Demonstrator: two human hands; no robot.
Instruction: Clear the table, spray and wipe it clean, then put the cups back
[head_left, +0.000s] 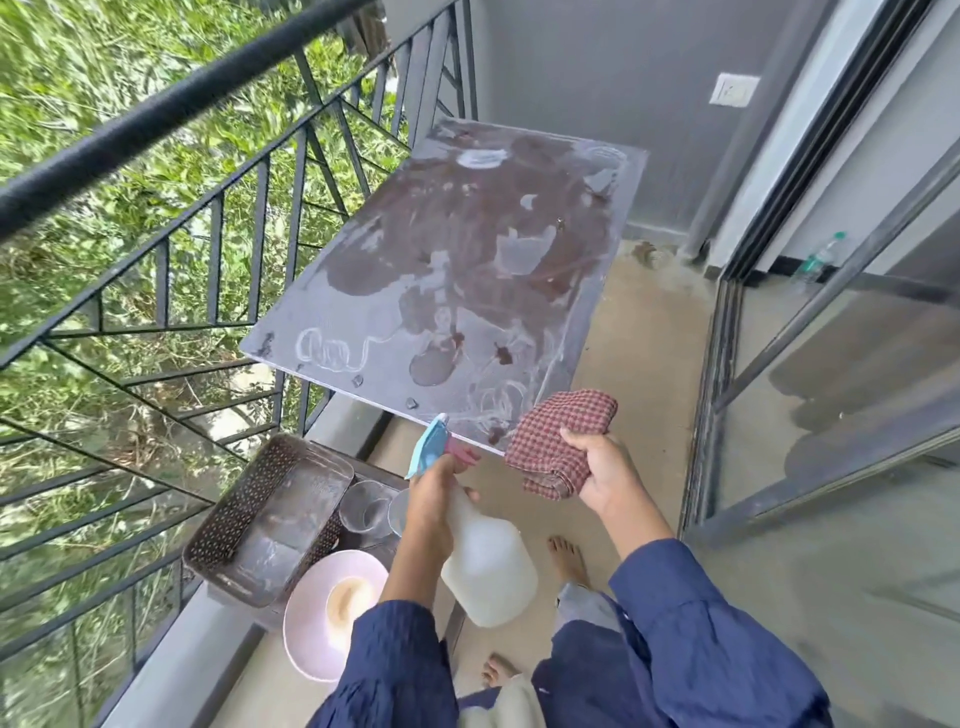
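The dark brown table (467, 249) stands bare against the balcony railing, its top streaked with wet patches and whitish smears. My left hand (431, 499) grips the neck of a white spray bottle (488, 566) with a blue and pink trigger head, held just short of the table's near edge. My right hand (608, 473) holds a folded red checked cloth (561, 441) over the table's near right corner. Two clear glass cups (366, 506) sit on a low surface at my lower left, partly hidden by my left arm.
A brown perforated tray (234, 519) and a pink plate (311, 639) lie beside the cups. The black metal railing (208, 218) runs along the left. A sliding glass door (810, 364) closes off the right. My bare feet (569, 558) stand on the tan floor.
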